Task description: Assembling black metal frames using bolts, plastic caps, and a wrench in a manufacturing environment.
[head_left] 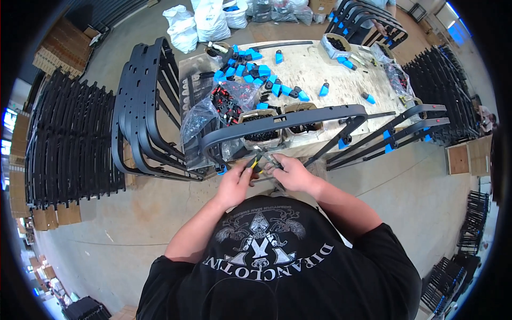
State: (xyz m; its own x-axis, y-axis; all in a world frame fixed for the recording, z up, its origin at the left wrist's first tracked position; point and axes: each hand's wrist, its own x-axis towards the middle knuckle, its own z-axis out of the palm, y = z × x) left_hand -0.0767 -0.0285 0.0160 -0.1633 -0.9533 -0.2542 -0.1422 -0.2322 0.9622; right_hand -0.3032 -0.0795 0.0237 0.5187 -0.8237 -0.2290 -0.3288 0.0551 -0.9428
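Observation:
Both hands are close together in front of my body, at the near edge of the workbench. My left hand (234, 184) is closed round a slim black-and-yellow handled tool (254, 161), whose exact kind is too small to make out. Close by on its right, my right hand (292, 173) has its fingers wrapped round a dark, rod-like piece (276, 162). Just beyond the hands, a dark grey curved metal frame (282, 119) stands at the bench edge, its bend arching over two boxes of small black parts (261, 134).
On the wooden bench (304, 64) lie many blue-and-black plastic pieces (261, 71) and a clear bag of red and black parts (226, 104). More curved frames (141, 106) stand left, others (394, 133) right. Dark racks (69, 138) are stacked further left. Another person (370, 21) stands behind the bench.

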